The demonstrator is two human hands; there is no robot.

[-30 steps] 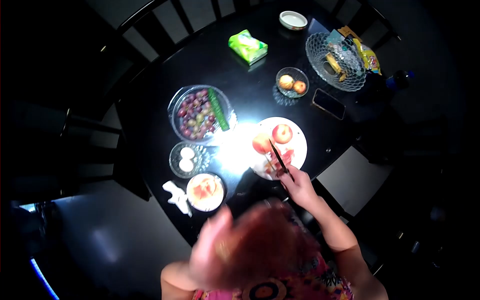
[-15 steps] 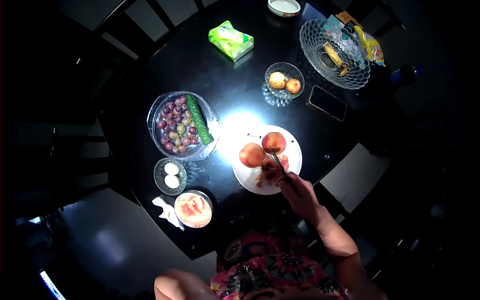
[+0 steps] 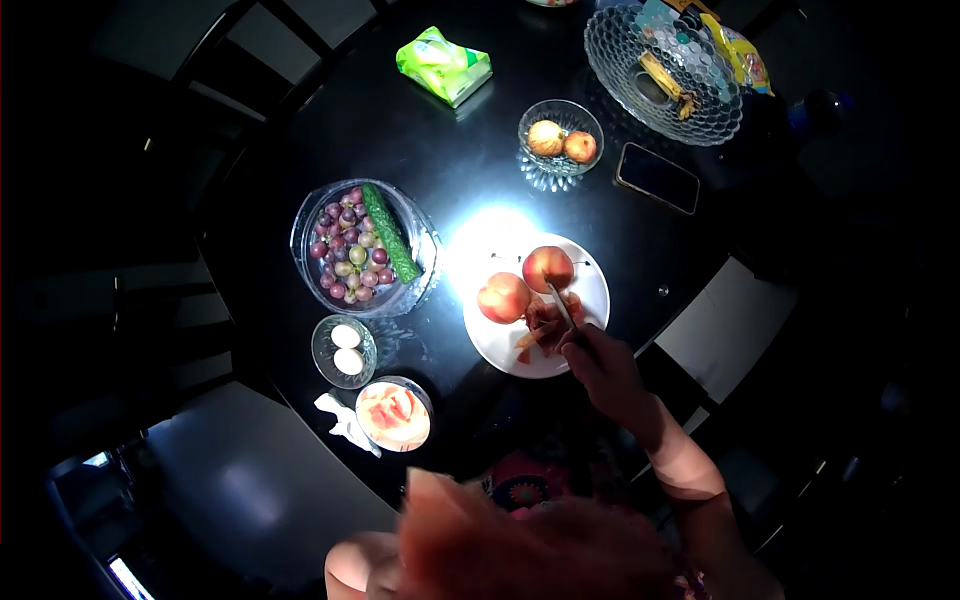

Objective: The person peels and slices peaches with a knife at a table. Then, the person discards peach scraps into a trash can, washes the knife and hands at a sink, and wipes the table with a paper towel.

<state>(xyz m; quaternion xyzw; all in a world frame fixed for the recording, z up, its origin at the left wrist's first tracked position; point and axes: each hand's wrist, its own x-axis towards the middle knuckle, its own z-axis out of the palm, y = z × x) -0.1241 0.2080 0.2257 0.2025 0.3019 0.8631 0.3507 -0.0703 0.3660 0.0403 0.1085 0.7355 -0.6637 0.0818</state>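
Note:
My right hand [image 3: 605, 370] is closed around the handle of a small knife [image 3: 559, 305]. The blade points up and left, its tip at the right-hand peach [image 3: 548, 268]. Beside that fruit lies a second peach [image 3: 503, 298], both on a white plate [image 3: 480, 345]. Peach peelings [image 3: 545, 325] lie below them, partly under the blade. At the bottom, very close to the camera, is a large blurred reddish shape [image 3: 530, 550], which seems to be my left hand. Its fingers cannot be made out, nor whether they hold anything.
Left of the plate are a glass bowl [image 3: 300, 255] of grapes and a cucumber, a small bowl [image 3: 317, 365] with two eggs, and a bowl of peach pieces [image 3: 393, 415] beside a crumpled tissue [image 3: 345, 425]. Farther back stand a fruit bowl [image 3: 560, 165], phone [image 3: 657, 178], tissue pack [image 3: 443, 66] and large glass dish [image 3: 610, 75].
The blurred reddish shape has come into view at the bottom. My right hand still holds the knife at the peach, slightly shifted. The whole view has tilted a little.

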